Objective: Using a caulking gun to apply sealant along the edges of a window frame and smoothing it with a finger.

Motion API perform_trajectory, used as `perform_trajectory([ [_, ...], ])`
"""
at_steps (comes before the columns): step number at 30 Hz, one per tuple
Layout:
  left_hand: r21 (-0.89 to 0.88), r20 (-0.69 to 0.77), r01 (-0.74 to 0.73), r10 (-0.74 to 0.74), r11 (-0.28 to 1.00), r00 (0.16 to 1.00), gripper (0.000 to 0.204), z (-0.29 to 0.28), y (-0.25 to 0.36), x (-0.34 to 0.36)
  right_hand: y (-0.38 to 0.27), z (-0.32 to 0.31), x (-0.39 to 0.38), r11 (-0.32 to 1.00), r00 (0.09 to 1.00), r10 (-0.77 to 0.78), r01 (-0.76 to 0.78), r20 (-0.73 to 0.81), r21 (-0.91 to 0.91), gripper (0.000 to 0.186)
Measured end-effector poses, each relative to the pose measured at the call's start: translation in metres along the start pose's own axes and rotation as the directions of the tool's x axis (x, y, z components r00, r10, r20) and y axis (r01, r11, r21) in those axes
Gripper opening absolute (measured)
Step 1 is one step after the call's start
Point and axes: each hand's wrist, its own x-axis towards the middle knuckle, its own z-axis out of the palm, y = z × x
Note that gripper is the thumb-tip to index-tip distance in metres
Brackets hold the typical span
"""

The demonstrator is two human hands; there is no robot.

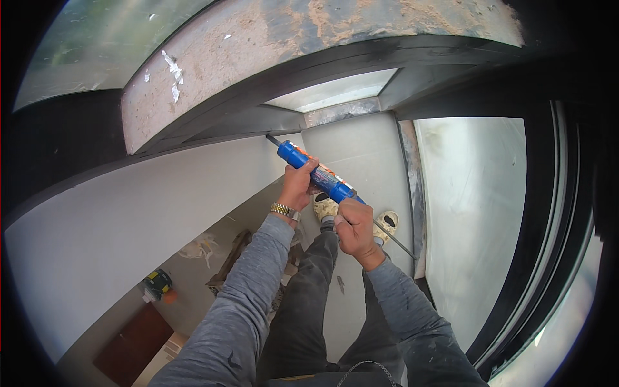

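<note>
A blue caulking gun point(335, 188) lies slantwise across my front, its dark nozzle point(273, 139) meeting the corner where the black frame joins the white wall panel point(129, 206). Around the middle of its barrel, my left hand point(299, 183) is closed, with a gold-coloured watch at the wrist. My right hand point(355, 226) grips the rear end, its fingers wrapped round the handle, which is mostly hidden. From behind that fist a thin metal rod point(396, 241) sticks out toward the lower right.
My feet, in pale clogs point(387, 224), stand on a light grey ledge point(354, 148). A small dark object point(340, 284) lies between my legs. Dusty stone sill point(213, 71) arches overhead; a glass pane point(474, 193) is at right. Below left are a wooden stand point(227, 266) and green tub point(157, 282).
</note>
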Motion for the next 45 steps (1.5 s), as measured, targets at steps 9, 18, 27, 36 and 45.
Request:
perform_trajectory([
  [9, 0.07, 0.036, 0.015, -0.017, 0.997, 0.999, 0.035, -0.003, 0.01, -0.015, -0.017, 0.002, -0.003, 1.0, 1.0, -0.01, 0.011, -0.02, 0.011, 0.024],
  [18, -0.01, 0.013, -0.002, 0.002, 1.0, 1.0, 0.035, -0.006, 0.009, -0.014, -0.021, -0.002, -0.002, 0.998, 0.985, 0.002, 0.009, 0.17, -0.064, 0.02],
  [27, 0.019, 0.02, -0.008, 0.008, 1.0, 1.0, 0.044, -0.009, 0.007, -0.011, -0.025, -0.003, 0.002, 0.999, 0.984, 0.02, -0.011, 0.176, -0.052, 0.011],
  [36, 0.05, -0.025, 0.013, -0.012, 0.999, 1.0, 0.039, -0.006, 0.01, -0.018, -0.025, -0.002, 0.001, 0.997, 0.989, 0.038, -0.028, 0.141, -0.072, 0.01],
  [45, 0.005, 0.039, -0.006, 0.006, 1.0, 0.999, 0.046, -0.006, 0.018, -0.026, -0.037, -0.004, 0.003, 0.998, 0.993, 0.025, -0.018, 0.117, -0.063, 0.013],
])
